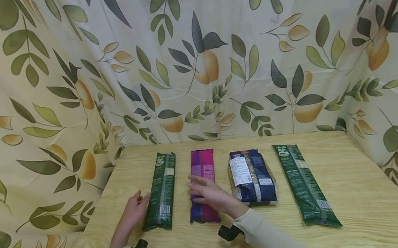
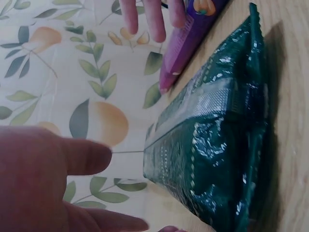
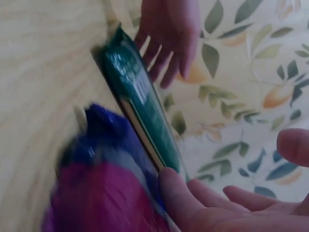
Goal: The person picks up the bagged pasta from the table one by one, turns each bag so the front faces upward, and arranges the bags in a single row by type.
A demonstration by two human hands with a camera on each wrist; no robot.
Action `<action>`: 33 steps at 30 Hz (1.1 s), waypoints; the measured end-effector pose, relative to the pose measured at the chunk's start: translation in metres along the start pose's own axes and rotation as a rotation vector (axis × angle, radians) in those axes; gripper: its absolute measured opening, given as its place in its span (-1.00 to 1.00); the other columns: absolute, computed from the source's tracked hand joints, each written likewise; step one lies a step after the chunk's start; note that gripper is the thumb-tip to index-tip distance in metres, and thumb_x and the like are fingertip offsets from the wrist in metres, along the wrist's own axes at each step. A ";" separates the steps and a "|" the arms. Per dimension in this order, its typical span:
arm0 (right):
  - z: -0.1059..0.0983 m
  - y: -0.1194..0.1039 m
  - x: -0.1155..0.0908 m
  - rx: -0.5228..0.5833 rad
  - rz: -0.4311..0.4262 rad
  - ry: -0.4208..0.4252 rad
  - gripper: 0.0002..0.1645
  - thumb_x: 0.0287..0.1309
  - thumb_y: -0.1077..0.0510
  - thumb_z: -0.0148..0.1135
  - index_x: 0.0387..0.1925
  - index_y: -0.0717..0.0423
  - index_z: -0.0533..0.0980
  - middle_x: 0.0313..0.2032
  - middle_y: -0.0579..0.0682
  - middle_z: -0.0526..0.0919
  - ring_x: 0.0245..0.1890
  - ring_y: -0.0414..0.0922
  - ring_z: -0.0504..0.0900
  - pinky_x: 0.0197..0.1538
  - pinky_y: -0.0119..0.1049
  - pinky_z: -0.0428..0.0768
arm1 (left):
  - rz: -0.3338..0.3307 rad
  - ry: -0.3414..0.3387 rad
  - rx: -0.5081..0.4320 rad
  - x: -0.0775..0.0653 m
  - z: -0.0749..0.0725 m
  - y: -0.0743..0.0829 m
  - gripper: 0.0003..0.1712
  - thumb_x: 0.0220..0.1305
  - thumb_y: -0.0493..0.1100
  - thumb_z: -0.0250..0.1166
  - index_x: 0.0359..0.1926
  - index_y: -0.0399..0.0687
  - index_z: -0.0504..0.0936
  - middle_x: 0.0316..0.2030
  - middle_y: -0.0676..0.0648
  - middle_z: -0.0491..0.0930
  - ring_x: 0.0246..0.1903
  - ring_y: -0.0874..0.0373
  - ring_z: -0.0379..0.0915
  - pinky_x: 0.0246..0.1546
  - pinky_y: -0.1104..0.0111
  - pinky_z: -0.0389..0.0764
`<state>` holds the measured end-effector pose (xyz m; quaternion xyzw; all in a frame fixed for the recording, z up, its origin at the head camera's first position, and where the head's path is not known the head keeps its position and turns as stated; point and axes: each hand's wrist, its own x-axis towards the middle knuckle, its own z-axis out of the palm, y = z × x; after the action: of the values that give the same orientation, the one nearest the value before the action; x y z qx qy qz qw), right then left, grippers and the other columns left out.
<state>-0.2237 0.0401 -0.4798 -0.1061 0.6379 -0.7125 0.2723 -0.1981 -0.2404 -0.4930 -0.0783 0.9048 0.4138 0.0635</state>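
Note:
In the head view, a long green packet [image 1: 161,190] lies at the left of the table, with my left hand [image 1: 131,212] beside its left edge. The left wrist view shows that hand's fingers [image 2: 89,155] extended and holding nothing. My right hand [image 1: 213,195] is over a pink and purple packet [image 1: 203,160] and covers its middle. In the right wrist view its fingers [image 3: 178,195] are loosely spread near the packet; whether they touch it I cannot tell.
Right of the pink packet lies a navy packet with a white label [image 1: 240,171]. Farther right is a second long green packet [image 1: 305,185], slanting. Behind the wooden table [image 1: 367,199] hangs a leaf-and-fruit curtain [image 1: 197,112]. Each wrist wears a black camera mount [image 1: 228,233].

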 end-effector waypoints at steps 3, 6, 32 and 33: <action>0.008 0.002 0.001 0.030 0.020 -0.010 -0.16 0.54 0.00 0.03 0.62 0.27 -0.03 0.55 0.40 0.12 0.50 0.36 0.26 0.50 0.21 0.33 | -0.024 -0.026 0.009 -0.002 -0.001 0.000 -0.14 0.62 0.08 -0.05 0.51 -0.61 0.01 0.39 -0.61 0.28 0.41 -0.46 0.25 0.42 -0.21 0.33; 0.017 0.004 0.001 0.052 0.038 -0.028 -0.15 0.54 0.01 0.05 0.61 0.26 -0.02 0.55 0.39 0.13 0.50 0.37 0.24 0.48 0.25 0.35 | -0.032 -0.055 -0.005 -0.004 -0.001 0.000 -0.15 0.62 0.07 -0.06 0.52 -0.60 0.00 0.38 -0.60 0.30 0.40 -0.44 0.27 0.41 -0.21 0.35; 0.060 0.021 0.018 0.373 0.155 0.000 0.00 0.44 0.05 0.12 0.62 0.27 -0.20 0.60 0.40 -0.08 0.60 0.40 -0.12 0.38 0.62 0.07 | -0.073 -0.129 -0.153 -0.011 0.006 0.000 -0.19 0.63 0.05 -0.07 0.52 -0.58 0.05 0.41 -0.56 0.29 0.34 -0.37 0.40 0.21 -0.12 0.58; 0.061 0.021 0.018 0.378 0.154 0.001 0.00 0.44 0.06 0.12 0.62 0.28 -0.20 0.59 0.39 -0.06 0.60 0.40 -0.11 0.39 0.62 0.07 | -0.073 -0.133 -0.158 -0.011 0.006 0.000 -0.19 0.64 0.05 -0.08 0.52 -0.58 0.04 0.42 -0.57 0.27 0.35 -0.37 0.39 0.22 -0.13 0.57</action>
<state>-0.2030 -0.0218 -0.4940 -0.0036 0.4992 -0.7966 0.3408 -0.1871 -0.2352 -0.4948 -0.0886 0.8597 0.4854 0.1320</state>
